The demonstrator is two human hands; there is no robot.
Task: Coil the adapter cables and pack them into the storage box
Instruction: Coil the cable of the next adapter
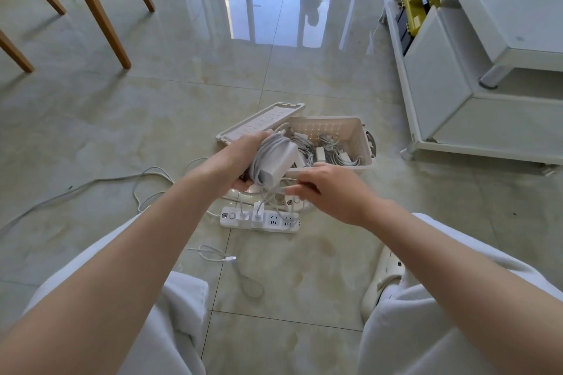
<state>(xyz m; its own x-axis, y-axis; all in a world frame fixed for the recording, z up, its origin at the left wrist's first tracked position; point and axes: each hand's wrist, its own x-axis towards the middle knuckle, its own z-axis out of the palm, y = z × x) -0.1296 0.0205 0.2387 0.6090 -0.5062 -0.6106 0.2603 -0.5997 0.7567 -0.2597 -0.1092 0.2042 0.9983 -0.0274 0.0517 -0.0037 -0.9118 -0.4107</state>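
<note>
Your left hand (242, 157) grips the adapter (280, 163), a white rounded block, just in front of the storage box (364, 135), at its near left corner. Grey-white cable (264, 153) is wound round the block in many close turns, lying side by side across its left end. One face of the block stays bare and smooth. A loose strand leaves the bottom of the bundle and runs towards you. Your right hand (332, 192) is curled on that strand, pinching it just in front of the box's near wall.

The box is cream plastic with a handle on its right end, and it stands open on the tiled floor. Inside it lie more white adapters and bundled cables (330, 153), tangled together. Its lid (259, 123) leans tilted against the box's left side, ribbed underside up.

Nearer to you than the box, a white power strip (272, 222) lies flat with two plugs in it. Left of the box, a long grey cord (91, 184) trails loose across the floor. Between the strip and your knees lies a short white cable (214, 253).
</note>
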